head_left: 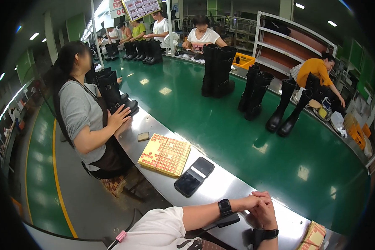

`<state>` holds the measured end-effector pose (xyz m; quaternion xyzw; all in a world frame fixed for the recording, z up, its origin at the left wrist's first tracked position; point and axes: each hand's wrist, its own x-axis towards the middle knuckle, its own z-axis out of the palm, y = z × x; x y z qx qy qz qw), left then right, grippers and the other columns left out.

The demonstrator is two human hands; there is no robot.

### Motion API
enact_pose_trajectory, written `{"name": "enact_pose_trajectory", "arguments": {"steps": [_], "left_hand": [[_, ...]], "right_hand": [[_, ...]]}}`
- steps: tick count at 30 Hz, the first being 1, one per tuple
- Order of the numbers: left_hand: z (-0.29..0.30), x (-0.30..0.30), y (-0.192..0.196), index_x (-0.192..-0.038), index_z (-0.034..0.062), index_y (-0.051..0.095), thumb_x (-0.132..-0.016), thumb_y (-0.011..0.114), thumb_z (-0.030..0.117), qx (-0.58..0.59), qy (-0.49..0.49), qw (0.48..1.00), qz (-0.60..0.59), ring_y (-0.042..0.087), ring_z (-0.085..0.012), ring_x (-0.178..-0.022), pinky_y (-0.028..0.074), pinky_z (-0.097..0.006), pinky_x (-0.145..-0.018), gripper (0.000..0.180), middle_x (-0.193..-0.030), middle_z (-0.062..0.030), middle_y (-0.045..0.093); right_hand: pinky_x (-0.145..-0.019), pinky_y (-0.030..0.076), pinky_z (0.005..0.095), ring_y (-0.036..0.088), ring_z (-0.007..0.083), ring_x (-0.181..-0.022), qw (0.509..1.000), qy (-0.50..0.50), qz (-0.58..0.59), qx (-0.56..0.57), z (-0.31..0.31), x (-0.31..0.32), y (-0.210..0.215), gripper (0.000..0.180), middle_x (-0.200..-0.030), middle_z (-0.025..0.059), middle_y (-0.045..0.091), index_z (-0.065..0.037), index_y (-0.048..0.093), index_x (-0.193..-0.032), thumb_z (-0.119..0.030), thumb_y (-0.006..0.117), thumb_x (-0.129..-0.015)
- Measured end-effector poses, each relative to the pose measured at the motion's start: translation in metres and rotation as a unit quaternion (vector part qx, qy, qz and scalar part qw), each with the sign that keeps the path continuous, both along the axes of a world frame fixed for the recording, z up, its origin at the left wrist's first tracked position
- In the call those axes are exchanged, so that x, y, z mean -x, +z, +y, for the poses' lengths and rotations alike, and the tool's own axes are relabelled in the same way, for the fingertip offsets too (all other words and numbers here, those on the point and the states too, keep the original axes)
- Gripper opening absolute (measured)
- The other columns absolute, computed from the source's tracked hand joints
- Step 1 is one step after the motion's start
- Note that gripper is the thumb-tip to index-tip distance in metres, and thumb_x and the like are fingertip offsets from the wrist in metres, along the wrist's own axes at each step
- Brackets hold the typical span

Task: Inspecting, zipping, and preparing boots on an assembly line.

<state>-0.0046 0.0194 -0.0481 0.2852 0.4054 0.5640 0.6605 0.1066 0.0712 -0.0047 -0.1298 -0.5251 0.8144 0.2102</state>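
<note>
My left hand (251,203) and my right hand (265,212) are clasped together, resting on the steel ledge (221,187) beside the green conveyor belt (237,137). Neither holds anything. Each wrist wears a black band. A black phone (194,176) lies on the ledge just left of my hands. Beyond it sits a yellow sheet of red round stickers (165,154). Pairs of tall black boots (288,107) stand on the belt in front of me.
A person in a grey top sits to my left with a hand on a black boot (112,93). Other workers sit across the belt, near shelving (287,46) and a yellow basket (243,61). A small brown block (143,136) and another sticker sheet (313,236) lie on the ledge.
</note>
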Motion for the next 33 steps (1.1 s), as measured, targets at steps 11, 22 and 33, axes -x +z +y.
{"name": "enact_pose_trajectory", "arguments": {"steps": [11, 22, 33], "left_hand": [[-0.008, 0.003, 0.032, -0.095, 0.0129, 0.065, -0.093, 0.050, 0.029, -0.026, -0.020, 0.997, 0.073, 0.055, -0.0113, -0.095, 0.047, -0.027, -0.079, 0.022, -0.101, -0.0013, 0.058], [-0.008, 0.005, 0.029, -0.101, 0.0129, 0.066, -0.092, 0.050, 0.034, 0.041, -0.037, 0.997, 0.048, 0.061, -0.0141, -0.094, 0.053, -0.028, -0.072, 0.028, -0.102, -0.0054, 0.061], [-0.002, 0.008, 0.019, -0.119, 0.0112, 0.048, -0.098, 0.049, 0.042, 0.016, -0.094, 0.994, -0.047, 0.062, -0.0170, -0.092, 0.057, -0.031, -0.069, 0.037, -0.106, -0.0075, 0.057]], "right_hand": [[-0.099, 0.043, 0.0370, 0.055, 0.0248, -0.108, 1.000, -0.014, -0.023, -0.001, -0.002, -0.001, 0.005, 0.030, -0.110, 0.0102, 0.053, 0.000, 0.063, -0.100, -0.024, 0.071, -0.084], [-0.099, 0.043, 0.0369, 0.055, 0.0247, -0.109, 1.000, -0.011, -0.015, 0.016, -0.001, 0.002, 0.006, 0.029, -0.110, 0.0092, 0.053, 0.000, 0.063, -0.100, -0.023, 0.070, -0.084], [-0.099, 0.042, 0.0327, 0.054, 0.0210, -0.110, 0.999, -0.017, -0.014, -0.038, 0.002, -0.001, 0.000, 0.023, -0.110, 0.0066, 0.052, 0.000, 0.064, -0.100, -0.017, 0.067, -0.084]]}}
